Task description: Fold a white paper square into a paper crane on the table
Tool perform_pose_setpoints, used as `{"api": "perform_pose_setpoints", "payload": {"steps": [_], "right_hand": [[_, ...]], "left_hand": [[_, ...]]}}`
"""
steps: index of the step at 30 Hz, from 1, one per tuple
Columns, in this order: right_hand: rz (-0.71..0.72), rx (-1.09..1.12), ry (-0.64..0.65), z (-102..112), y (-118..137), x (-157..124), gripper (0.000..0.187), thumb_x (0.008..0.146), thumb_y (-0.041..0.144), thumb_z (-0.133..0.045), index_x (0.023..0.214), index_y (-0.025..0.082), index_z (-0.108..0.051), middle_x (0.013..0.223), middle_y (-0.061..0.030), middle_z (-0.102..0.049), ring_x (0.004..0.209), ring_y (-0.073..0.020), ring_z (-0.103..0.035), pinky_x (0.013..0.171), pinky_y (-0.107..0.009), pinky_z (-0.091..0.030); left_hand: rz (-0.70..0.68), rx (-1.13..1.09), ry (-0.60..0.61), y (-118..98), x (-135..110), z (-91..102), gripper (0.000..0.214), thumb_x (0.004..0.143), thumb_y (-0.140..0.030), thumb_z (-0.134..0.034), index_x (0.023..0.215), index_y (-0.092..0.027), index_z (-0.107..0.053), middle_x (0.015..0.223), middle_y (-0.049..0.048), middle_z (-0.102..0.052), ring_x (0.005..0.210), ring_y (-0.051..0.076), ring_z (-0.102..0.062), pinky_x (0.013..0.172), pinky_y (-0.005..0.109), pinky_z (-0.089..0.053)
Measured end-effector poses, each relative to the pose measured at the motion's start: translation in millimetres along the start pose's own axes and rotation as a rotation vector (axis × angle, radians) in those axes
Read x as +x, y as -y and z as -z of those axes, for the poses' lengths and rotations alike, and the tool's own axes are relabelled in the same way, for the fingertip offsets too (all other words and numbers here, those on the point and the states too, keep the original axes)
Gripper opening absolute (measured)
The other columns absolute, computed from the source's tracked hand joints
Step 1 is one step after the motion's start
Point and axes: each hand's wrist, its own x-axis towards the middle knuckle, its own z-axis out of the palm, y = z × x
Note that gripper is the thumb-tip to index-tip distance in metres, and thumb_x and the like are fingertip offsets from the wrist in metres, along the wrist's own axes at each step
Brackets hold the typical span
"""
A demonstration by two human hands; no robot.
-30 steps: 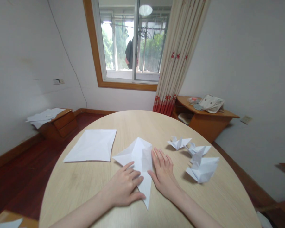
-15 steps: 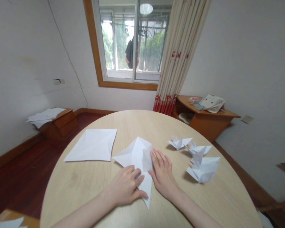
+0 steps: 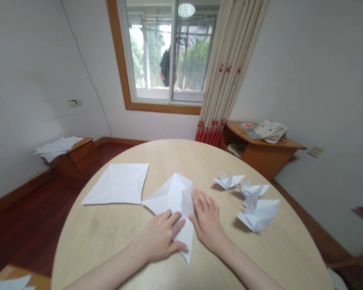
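Observation:
A partly folded sheet of white paper (image 3: 173,194) lies on the round table in front of me, with creased flaps and a narrow point toward me. Across its lower left part rests my left hand (image 3: 161,235), fingers slightly bent and thumb spread apart near the narrow tip. My right hand (image 3: 208,215) lies along the paper's right side, fingers stretched out and touching a folded flap. Neither hand is closed round the paper. Part of the sheet is hidden under my left fingers.
Left on the table (image 3: 181,155) lies a stack of white paper (image 3: 117,184). At the right stand folded paper birds: a small one (image 3: 228,181), a middle one (image 3: 254,189) and a larger one (image 3: 259,215). Beyond are a wooden drawer unit (image 3: 81,155) and a corner cabinet (image 3: 260,155).
My left index finger has shifted slightly to the right across the paper. The paper has moved very little, and my right hand stays in place.

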Motion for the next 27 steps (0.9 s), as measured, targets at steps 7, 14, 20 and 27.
{"api": "perform_pose_setpoints", "payload": {"steps": [7,14,20,27], "right_hand": [[-0.004,-0.001,-0.003,0.4,-0.1,-0.4,0.07,0.095,0.024,-0.038,0.153,0.013,-0.001,0.148,-0.0168,-0.038,0.137,-0.0287,-0.03,0.107,-0.049,-0.027],[-0.004,0.002,0.011,-0.9,-0.5,-0.6,0.071,0.095,0.024,-0.041,0.152,0.012,-0.002,0.149,-0.0166,-0.037,0.138,-0.0285,-0.027,0.108,-0.048,-0.025],[-0.005,0.013,0.016,-0.1,0.8,0.0,0.07,0.095,0.025,-0.041,0.152,0.011,-0.004,0.149,-0.017,-0.036,0.138,-0.0287,-0.027,0.108,-0.048,-0.023],[-0.021,0.028,0.015,0.1,-4.6,-1.0,0.066,0.094,0.026,-0.042,0.151,0.013,-0.011,0.144,-0.0174,-0.041,0.133,-0.0295,-0.034,0.105,-0.047,-0.026]], "left_hand": [[0.014,0.017,-0.018,1.1,-1.9,-6.2,0.066,0.087,-0.066,-0.044,0.127,-0.014,-0.056,0.128,0.0186,-0.057,0.101,0.032,-0.054,0.083,0.047,-0.05],[0.022,0.032,0.016,-0.5,-0.5,-3.6,0.067,0.086,-0.065,-0.046,0.126,-0.012,-0.056,0.128,0.0184,-0.058,0.103,0.032,-0.055,0.084,0.047,-0.052],[0.018,0.037,0.012,-0.8,-0.5,-5.0,0.068,0.087,-0.065,-0.044,0.126,-0.01,-0.057,0.128,0.0188,-0.058,0.102,0.032,-0.055,0.083,0.048,-0.052],[0.05,-0.013,0.017,-0.1,-1.0,-3.3,0.067,0.088,-0.065,-0.042,0.125,-0.012,-0.056,0.128,0.0184,-0.057,0.104,0.033,-0.053,0.085,0.049,-0.05]]}}
